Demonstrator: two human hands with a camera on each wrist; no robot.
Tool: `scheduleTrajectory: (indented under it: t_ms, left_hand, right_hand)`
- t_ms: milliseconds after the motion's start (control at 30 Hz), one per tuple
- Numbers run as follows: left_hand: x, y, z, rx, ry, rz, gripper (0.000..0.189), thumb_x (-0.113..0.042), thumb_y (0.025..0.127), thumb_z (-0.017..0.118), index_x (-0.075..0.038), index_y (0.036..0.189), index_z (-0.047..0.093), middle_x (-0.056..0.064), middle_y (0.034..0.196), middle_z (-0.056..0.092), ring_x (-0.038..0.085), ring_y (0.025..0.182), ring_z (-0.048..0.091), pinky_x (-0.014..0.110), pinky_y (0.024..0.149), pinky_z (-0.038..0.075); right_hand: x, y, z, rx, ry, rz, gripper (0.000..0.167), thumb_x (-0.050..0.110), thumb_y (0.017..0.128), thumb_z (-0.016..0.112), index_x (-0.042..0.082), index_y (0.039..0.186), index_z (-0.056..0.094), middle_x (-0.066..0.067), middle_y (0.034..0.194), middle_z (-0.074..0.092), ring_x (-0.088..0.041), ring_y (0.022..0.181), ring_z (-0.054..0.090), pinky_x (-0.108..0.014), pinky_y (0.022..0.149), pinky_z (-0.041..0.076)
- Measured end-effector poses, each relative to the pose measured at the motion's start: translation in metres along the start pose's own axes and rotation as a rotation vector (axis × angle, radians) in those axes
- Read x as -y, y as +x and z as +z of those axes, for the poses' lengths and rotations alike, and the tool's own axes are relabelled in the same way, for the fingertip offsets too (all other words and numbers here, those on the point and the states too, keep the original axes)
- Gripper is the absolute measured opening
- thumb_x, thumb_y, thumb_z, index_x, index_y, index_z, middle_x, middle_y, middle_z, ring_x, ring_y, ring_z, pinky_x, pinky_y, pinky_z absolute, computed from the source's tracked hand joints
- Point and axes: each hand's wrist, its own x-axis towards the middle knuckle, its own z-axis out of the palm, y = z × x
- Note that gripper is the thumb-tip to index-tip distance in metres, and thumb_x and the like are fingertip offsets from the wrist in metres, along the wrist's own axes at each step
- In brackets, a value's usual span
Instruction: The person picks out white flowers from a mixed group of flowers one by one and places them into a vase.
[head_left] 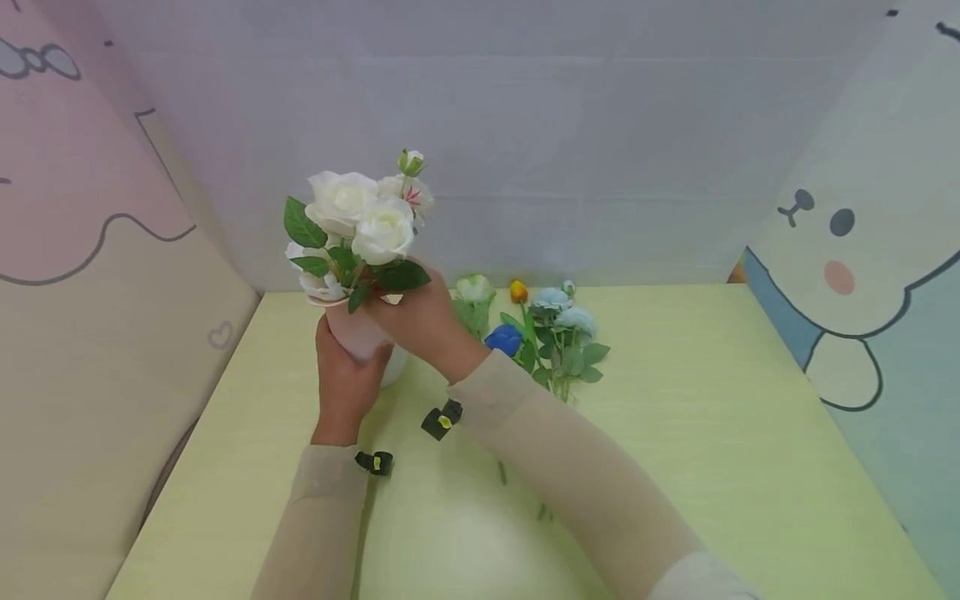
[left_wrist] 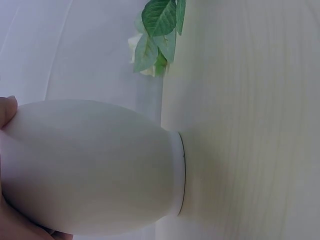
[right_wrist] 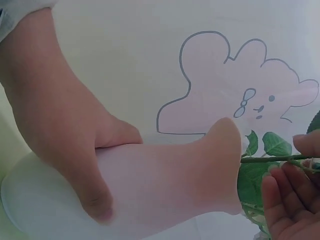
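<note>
A pale pink-and-white vase (head_left: 351, 329) stands at the left of the table, its base (left_wrist: 177, 172) right at the tabletop in the left wrist view. My left hand (head_left: 347, 383) grips the vase around its body, thumb and fingers on either side. White roses (head_left: 360, 218) with green leaves rise over the flared mouth. At that mouth, my right hand (head_left: 423, 321) pinches a green flower stem (right_wrist: 265, 160) between thumb and fingers. The stem runs into the vase opening, where its lower end is hidden.
Right of the vase lie more artificial flowers: a blue rose (head_left: 504, 339), an orange tulip (head_left: 518, 291), light blue blooms (head_left: 576, 321) and a greenish-white flower (head_left: 475, 289). A pale wall (head_left: 525, 167) backs the yellowish table (head_left: 712, 417); cartoon-printed panels flank it.
</note>
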Motion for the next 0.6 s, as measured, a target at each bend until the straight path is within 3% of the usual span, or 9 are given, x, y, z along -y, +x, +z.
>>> scheduleTrajectory:
  t_ms: [133,267,433,600]
  left_hand:
    - [-0.001,0.0,0.0,-0.001,0.011,0.001,0.099,-0.036,0.084,0.082,-0.011,0.159,0.023,0.012,0.147,0.039,0.026,0.123,0.046,0.053,0.102,0.039]
    - [-0.001,0.0,0.0,0.0,0.012,-0.004,0.101,-0.037,0.083,0.082,-0.011,0.16,0.022,0.012,0.148,0.039,0.025,0.124,0.046,0.052,0.103,0.039]
    - [-0.001,-0.001,0.001,0.006,0.021,-0.013,0.102,-0.035,0.083,0.083,-0.011,0.16,0.021,0.013,0.148,0.039,0.027,0.126,0.045,0.052,0.105,0.037]
    - [0.0,-0.003,-0.001,0.012,0.053,-0.026,0.102,-0.038,0.084,0.082,-0.013,0.161,0.02,0.013,0.149,0.038,0.028,0.128,0.043,0.055,0.106,0.037]
  right_hand:
    - [0.003,-0.003,-0.002,-0.01,0.105,-0.049,0.04,0.013,0.092,0.075,0.004,0.128,0.062,-0.008,0.122,0.068,-0.015,0.108,0.065,-0.028,0.093,0.052]
    - [0.007,-0.004,-0.001,-0.079,0.228,-0.128,0.059,0.012,0.093,0.074,0.003,0.145,0.047,-0.009,0.141,0.056,-0.015,0.125,0.057,-0.032,0.103,0.048]
    - [0.01,-0.003,-0.004,-0.197,0.126,-0.211,0.042,0.009,0.094,0.071,-0.002,0.131,0.055,-0.015,0.126,0.059,-0.015,0.115,0.057,-0.029,0.098,0.049]
    - [0.014,0.0,-0.008,-0.203,0.049,-0.237,0.025,0.007,0.094,0.072,-0.001,0.117,0.065,-0.014,0.113,0.062,-0.016,0.101,0.056,-0.027,0.089,0.048]
